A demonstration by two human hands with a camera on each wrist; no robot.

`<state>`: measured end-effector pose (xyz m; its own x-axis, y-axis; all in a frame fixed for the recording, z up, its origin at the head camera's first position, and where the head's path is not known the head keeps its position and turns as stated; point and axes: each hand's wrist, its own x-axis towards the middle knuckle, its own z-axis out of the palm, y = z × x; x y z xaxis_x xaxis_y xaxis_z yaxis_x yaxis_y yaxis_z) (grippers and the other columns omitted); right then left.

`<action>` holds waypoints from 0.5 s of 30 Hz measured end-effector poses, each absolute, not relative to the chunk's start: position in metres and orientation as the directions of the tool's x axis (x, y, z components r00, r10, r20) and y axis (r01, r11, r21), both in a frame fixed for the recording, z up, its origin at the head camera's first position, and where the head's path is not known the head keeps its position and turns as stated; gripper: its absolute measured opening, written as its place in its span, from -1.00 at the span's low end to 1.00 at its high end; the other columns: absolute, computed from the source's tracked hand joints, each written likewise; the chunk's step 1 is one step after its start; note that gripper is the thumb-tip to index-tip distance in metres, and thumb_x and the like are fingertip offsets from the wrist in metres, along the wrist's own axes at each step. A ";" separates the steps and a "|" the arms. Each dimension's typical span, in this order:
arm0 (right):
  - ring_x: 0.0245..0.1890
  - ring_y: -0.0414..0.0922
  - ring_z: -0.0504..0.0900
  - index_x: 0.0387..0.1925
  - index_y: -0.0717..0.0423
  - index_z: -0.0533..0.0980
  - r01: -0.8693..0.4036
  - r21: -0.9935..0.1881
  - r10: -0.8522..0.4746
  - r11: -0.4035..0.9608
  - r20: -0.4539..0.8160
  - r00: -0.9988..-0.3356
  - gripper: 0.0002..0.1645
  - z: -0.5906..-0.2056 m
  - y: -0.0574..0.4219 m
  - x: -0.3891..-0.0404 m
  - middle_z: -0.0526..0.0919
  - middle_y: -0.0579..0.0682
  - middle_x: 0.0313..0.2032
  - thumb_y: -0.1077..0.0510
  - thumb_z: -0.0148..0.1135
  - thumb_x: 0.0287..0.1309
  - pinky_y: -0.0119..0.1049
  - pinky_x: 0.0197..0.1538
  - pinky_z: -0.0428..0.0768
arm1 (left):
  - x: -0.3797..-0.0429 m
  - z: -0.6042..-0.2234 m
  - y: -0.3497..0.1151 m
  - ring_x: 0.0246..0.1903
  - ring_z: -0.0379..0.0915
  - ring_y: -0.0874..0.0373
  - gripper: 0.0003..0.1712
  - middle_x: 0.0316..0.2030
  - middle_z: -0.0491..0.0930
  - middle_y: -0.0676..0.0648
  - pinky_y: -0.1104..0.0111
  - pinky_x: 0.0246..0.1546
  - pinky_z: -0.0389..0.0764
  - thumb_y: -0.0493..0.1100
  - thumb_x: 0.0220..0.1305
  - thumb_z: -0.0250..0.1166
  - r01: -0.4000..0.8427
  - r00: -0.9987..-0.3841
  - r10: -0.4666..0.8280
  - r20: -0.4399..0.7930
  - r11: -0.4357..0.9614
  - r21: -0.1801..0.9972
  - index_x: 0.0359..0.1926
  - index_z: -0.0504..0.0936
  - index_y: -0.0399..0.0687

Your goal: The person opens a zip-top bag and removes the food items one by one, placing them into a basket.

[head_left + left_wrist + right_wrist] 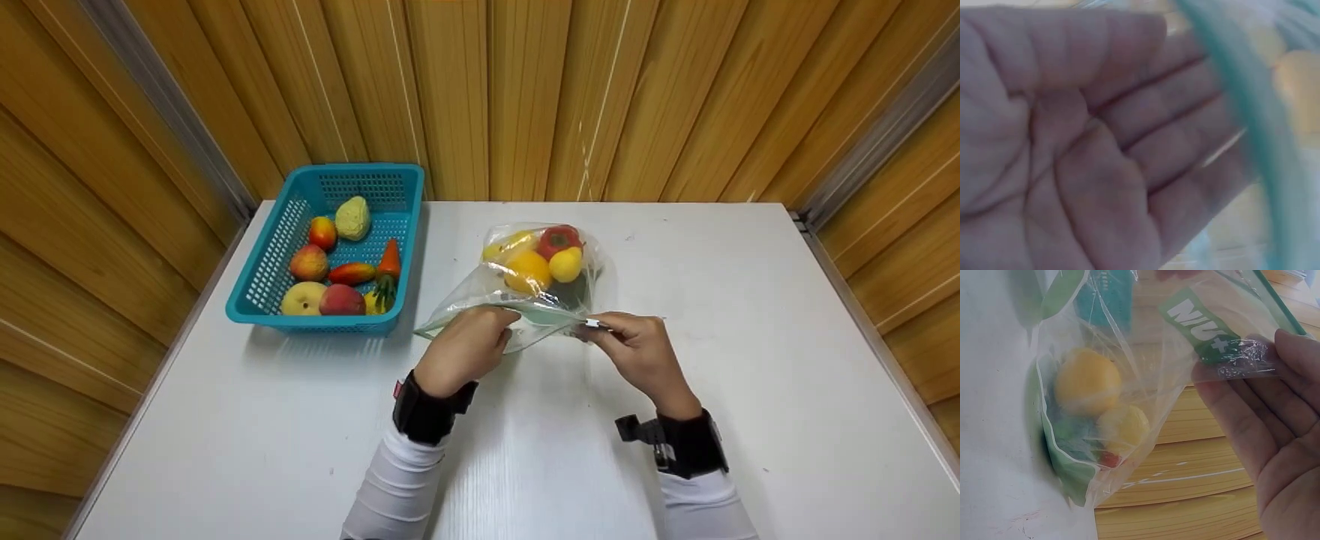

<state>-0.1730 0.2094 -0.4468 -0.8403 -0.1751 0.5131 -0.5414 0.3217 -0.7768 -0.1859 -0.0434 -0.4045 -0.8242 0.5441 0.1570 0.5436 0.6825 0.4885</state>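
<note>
Counter [780, 322]: teal basket [322, 321] stands at ten o'clock. Clear bag [480, 289] lies at twelve, apparently anchored by the fruit [528, 271] inside, mouth toward six. Left hand [469, 345]: fingers [1174, 135] straight, close together, at the green rim [555, 315], presumably to hold it apart. Right hand [637, 349]: fingers pinch the bag's four-o'clock corner, likely steadying it.

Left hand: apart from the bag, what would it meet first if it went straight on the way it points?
Probably the round orange-yellow fruit inside the clear bag, ahead of the left hand in the head view, though depth is unclear.
</note>
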 end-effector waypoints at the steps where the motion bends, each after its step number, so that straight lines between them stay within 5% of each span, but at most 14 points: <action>1: -0.44 -0.20 0.72 -0.28 0.29 0.78 -0.545 -0.774 -0.176 0.322 0.516 -0.838 -0.84 -0.447 0.209 -0.173 0.81 0.06 -0.40 0.48 0.41 0.10 -0.58 -0.30 0.59 | -0.190 -0.408 -0.041 -0.33 0.50 0.07 -0.84 -0.43 0.53 -0.02 0.21 -0.24 0.56 -0.47 0.31 0.20 0.539 -0.830 0.532 0.166 0.691 0.482 -0.28 0.65 -0.20; 6: -0.42 -0.23 0.72 -0.27 0.31 0.77 -0.561 -0.761 -0.181 0.325 0.533 -0.827 -0.80 -0.447 0.210 -0.174 0.81 0.05 -0.38 0.52 0.40 0.07 -0.58 -0.28 0.60 | -0.204 -0.424 -0.033 -0.08 0.64 -0.05 -0.66 0.01 0.70 -0.21 0.09 0.03 0.64 -0.46 0.26 0.25 0.517 -0.854 0.471 0.221 0.728 0.450 0.04 0.66 -0.20; 15: -0.42 -0.23 0.73 -0.26 0.34 0.76 -0.571 -0.751 -0.180 0.332 0.543 -0.820 -0.81 -0.448 0.211 -0.175 0.81 0.07 -0.37 0.52 0.40 0.08 -0.58 -0.29 0.61 | -0.218 -0.447 -0.019 0.01 0.67 -0.18 -0.70 0.00 0.69 -0.33 0.05 0.12 0.63 -0.29 0.36 0.29 0.445 -0.895 0.374 0.242 0.766 0.464 0.05 0.64 -0.36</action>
<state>-0.1751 0.2106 -0.4484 -0.8200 -0.1796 0.5435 -0.5705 0.3324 -0.7510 -0.2185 -0.0187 -0.4472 -0.8954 0.3737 0.2420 0.4451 0.7660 0.4639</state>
